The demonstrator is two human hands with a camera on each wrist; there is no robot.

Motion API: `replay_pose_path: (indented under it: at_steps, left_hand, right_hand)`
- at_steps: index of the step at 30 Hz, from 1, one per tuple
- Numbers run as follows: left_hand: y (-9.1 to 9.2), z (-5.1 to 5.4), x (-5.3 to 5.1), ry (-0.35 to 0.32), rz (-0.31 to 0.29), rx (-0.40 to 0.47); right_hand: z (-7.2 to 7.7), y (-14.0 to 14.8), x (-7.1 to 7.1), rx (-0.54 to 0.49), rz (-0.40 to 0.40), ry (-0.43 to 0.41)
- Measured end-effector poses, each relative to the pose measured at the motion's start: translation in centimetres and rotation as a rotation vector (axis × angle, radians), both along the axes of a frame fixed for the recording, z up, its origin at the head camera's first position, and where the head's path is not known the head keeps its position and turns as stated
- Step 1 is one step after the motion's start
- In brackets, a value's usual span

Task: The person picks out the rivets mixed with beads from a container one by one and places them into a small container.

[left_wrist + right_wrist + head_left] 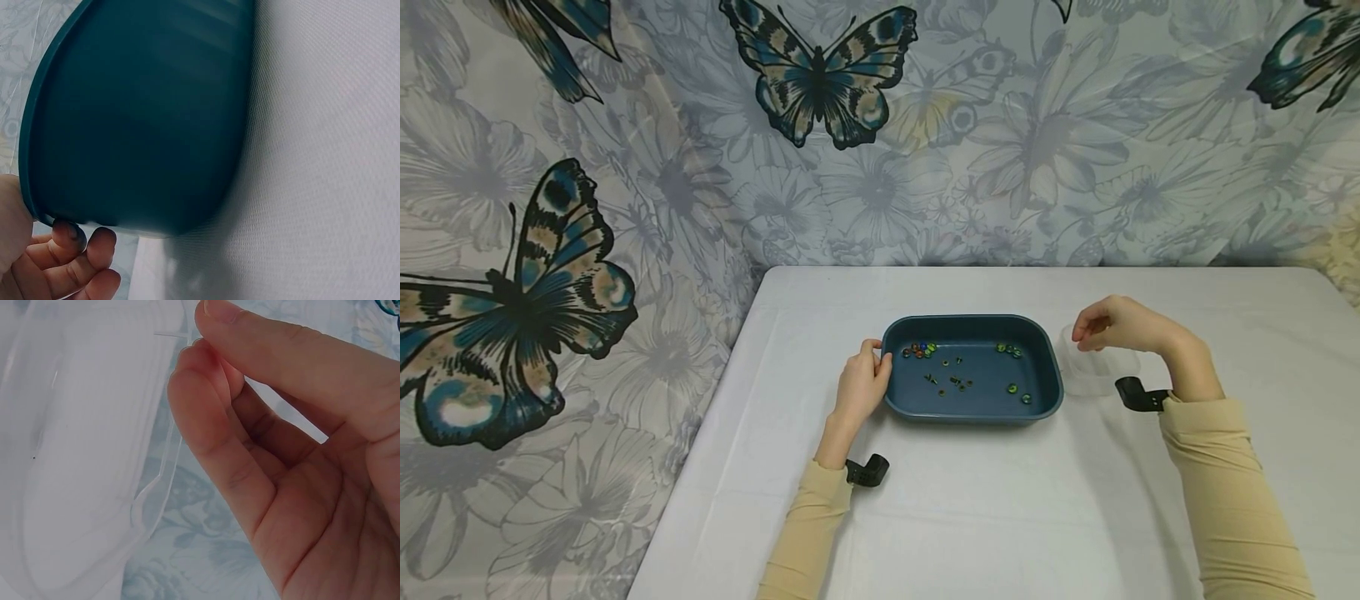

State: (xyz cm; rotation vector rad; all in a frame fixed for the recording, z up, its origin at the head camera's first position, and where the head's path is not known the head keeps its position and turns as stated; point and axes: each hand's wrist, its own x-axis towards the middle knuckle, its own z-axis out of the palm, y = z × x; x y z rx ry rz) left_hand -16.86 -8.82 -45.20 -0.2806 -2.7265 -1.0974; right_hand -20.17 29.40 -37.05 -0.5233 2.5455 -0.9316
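Observation:
A dark blue tray (972, 418) lies on the table with small green, red and blue beads and tiny metallic pieces in it. My left hand (859, 385) grips its left rim, fingers curled at the edge; in the left wrist view the hand (59, 265) is at the corner of the tray (137, 125). Right of the tray is a clear container (1093, 385). Over its far side, my right hand (1123, 325) has bent fingers. In the right wrist view that hand (294, 450) brings its thumb near the curled fingertips beside the clear container (94, 444); nothing shows between them.
A white cloth covers the table (970, 517). Behind it and at the left hangs a floral backdrop (880, 192) with large butterflies. Black wrist cameras are worn on the left wrist (868, 471) and the right wrist (1141, 395).

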Motion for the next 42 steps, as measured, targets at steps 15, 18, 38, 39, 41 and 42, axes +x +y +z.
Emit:
replay_pose_path:
  at_steps: [15,18,38,39,41,42]
  left_hand:
    - [0.0,0.0,0.0,0.011,0.003,-0.004]
    - [0.0,0.0,0.0,0.012,0.003,-0.003]
    - [0.0,-0.1,0.0,0.000,0.005,0.004]
    - [0.0,-0.1,0.0,0.000,0.006,0.003]
    - [0.0,-0.1,0.0,0.002,0.006,0.002]
    - [0.0,-0.1,0.0,0.001,0.006,0.001]
  right_hand:
    - [0.6,-0.8,-0.1,-0.006,0.013,0.021]
    - [0.8,-1.2,-0.1,-0.009,0.010,0.028]
    - [1.3,-2.5,-0.6,-0.005,0.060,0.053]
    - [1.3,-2.6,-0.7,-0.005,0.062,0.052]
    - [1.4,-2.8,-0.7,-0.006,0.068,0.054]
    - [1.4,-2.8,-0.7,-0.007,0.069,0.054]
